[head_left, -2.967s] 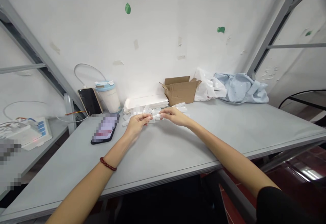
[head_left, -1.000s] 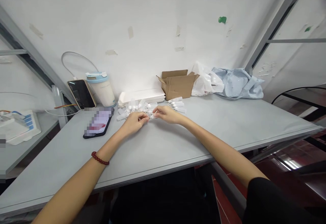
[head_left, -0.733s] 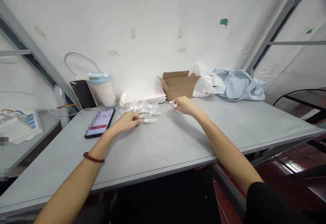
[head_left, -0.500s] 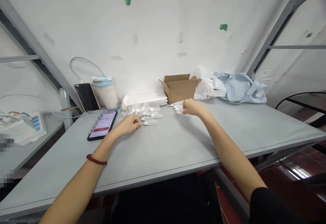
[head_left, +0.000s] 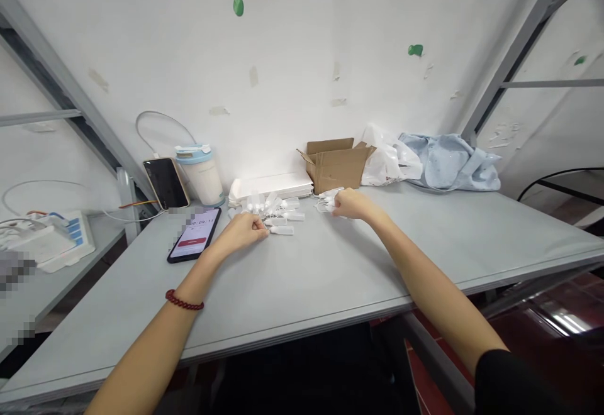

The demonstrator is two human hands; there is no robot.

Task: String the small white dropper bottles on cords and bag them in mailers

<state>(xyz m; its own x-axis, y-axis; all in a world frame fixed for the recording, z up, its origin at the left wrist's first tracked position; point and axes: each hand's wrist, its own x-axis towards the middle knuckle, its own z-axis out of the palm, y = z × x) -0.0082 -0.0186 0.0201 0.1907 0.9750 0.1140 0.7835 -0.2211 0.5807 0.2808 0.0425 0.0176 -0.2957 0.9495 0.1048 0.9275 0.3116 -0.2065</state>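
Several small white translucent tube-like pieces (head_left: 285, 204) lie in a pile on the grey table (head_left: 302, 276). My left hand (head_left: 244, 232) rests at the near left side of this pile, thumb and fingertips pinched at the end of the nearest piece (head_left: 283, 230). A smaller group of similar pieces (head_left: 325, 201) with thin strings lies to the right, in front of the cardboard box. My right hand (head_left: 348, 204) is over its right side with curled fingers. What its fingertips hold, if anything, is hidden.
An open cardboard box (head_left: 340, 166), a white flat stack (head_left: 274, 187), a white plastic bag (head_left: 389, 157) and a light blue cloth (head_left: 448, 160) line the wall. Two phones (head_left: 194, 236) and a lidded cup (head_left: 202, 176) stand or lie on the left.
The view has shifted slightly. My right hand has moved a little left and down over the small group. My left hand stays by the near piece.
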